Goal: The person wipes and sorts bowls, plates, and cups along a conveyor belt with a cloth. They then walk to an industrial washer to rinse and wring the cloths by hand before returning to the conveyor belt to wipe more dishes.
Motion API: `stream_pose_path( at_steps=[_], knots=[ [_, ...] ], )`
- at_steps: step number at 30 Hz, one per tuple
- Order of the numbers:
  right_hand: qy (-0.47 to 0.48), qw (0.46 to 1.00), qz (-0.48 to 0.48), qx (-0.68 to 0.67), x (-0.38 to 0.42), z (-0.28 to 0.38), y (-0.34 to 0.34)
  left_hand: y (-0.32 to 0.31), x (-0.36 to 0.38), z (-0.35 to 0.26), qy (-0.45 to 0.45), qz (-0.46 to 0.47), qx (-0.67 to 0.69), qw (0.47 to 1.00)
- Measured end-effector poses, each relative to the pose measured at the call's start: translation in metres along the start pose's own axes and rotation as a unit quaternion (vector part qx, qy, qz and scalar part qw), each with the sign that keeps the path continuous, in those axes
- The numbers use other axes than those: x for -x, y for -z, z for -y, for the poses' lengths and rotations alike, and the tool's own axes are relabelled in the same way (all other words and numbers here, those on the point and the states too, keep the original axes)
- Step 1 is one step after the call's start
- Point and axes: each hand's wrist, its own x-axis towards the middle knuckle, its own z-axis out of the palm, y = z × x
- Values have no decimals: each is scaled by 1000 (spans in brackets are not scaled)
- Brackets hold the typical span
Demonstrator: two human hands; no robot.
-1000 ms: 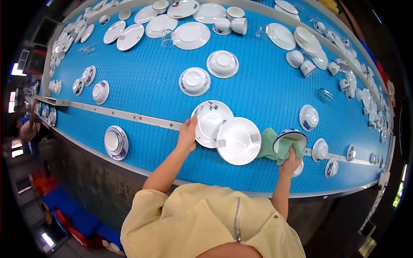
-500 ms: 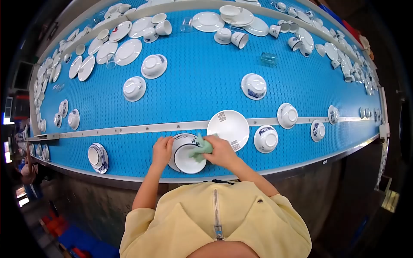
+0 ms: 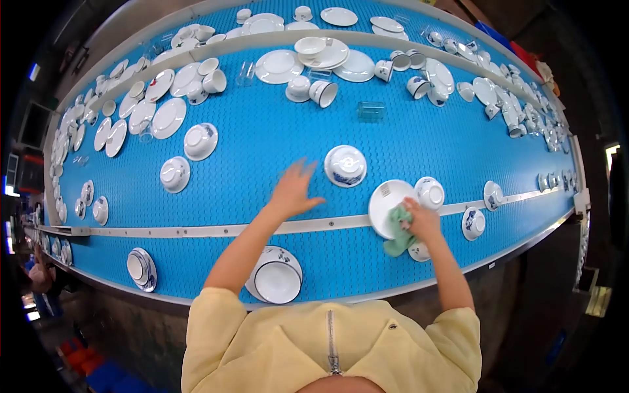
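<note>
With its fingers spread and nothing in them, my left hand [image 3: 295, 190] reaches over the blue belt, left of an upside-down bowl [image 3: 345, 166]. My right hand [image 3: 422, 221] grips a crumpled green cloth [image 3: 397, 234] at the right side of a flat white plate [image 3: 386, 206] with printed square codes. The plate lies across the metal rail; hand and cloth hide part of it. An upturned bowl [image 3: 430, 192] stands just beyond the right hand, and another is partly covered beneath it. Near my body, a white bowl [image 3: 278, 283] rests on a wider blue-patterned dish [image 3: 286, 255].
A metal rail [image 3: 196, 231] divides the belt's near strip from its wide part. Stacked bowls [image 3: 139, 269] sit at the near left. Several plates, cups and a glass tumbler [image 3: 371, 112] lie farther back. Another person [image 3: 40, 278] is at the far left.
My left hand has let go of the bowl and moved forward, opening. The right hand has carried the cloth from the bowl to the white plate on the right. The camera view has shifted.
</note>
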Motion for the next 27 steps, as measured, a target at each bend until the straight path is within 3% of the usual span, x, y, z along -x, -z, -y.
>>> stream_pose_path(
  at_steps=[3, 5, 7, 8, 9, 10, 11, 12, 13, 14, 15, 16, 18, 20, 21, 22, 23, 25, 26, 27],
  knots=[
    [-57, 998, -6, 5, -43, -74, 19, -44, -58, -26, -65, -26, -53, 996],
    [-98, 995, -18, 8, -73, -109, 20, -69, -81, -30, -63, -5, -50, 997],
    [-127, 974, -186, -2, -93, -128, 26, -89, -100, -30, -65, 18, -47, 997],
    [-131, 973, -189, 1, -96, -132, 23, -98, -100, -27, -57, -17, 21, 998],
    [-168, 951, -187, -181, -99, -121, 25, -107, -102, -29, -49, -51, 89, 994],
    [-196, 895, -179, -358, -101, -106, 27, -104, -106, -41, -53, -51, 89, 993],
    [-169, 799, -177, -550, -93, -74, 38, -90, -105, -61, 88, 30, 377, 922],
    [-132, 667, -162, -716, -82, -41, 43, -82, -102, -77, 223, 102, 622, 744],
    [-57, 615, -187, -764, -83, -31, 2, -86, -100, -92, 199, 110, 658, 717],
    [8, 667, -178, -724, -74, -4, -9, -96, -99, -108, 174, 118, 693, 690],
    [74, 713, -168, -677, -67, 15, -16, -128, -100, -109, 99, 117, 665, 730],
    [36, 721, -157, -674, -65, 16, -11, -99, -101, -126, 70, 137, 549, 822],
    [6, 728, -143, -670, -61, 6, -1, -124, -123, -97, 119, 219, 568, 784],
    [-83, 690, -136, -706, -53, -14, 0, -69, -176, -94, 89, 284, 395, 869],
    [-82, 717, -130, -680, -48, -22, -3, -70, -206, -78, 65, 142, 283, 946],
    [-77, 744, -124, -652, -42, -30, -7, -72, -237, -60, 40, -6, 158, 987],
    [-48, 802, -167, -572, -38, -37, -12, -66, -267, -44, 2, -104, 77, 992],
    [11, 898, -207, -389, -29, -47, -22, -87, -324, 9, -52, -178, -67, 980],
    [39, 934, -207, -290, -25, -51, -26, -87, -345, 20, -81, -136, -134, 978],
    [74, 939, -183, -280, -19, -52, -21, -91, -363, 27, -105, -85, -199, 971]
  ],
)
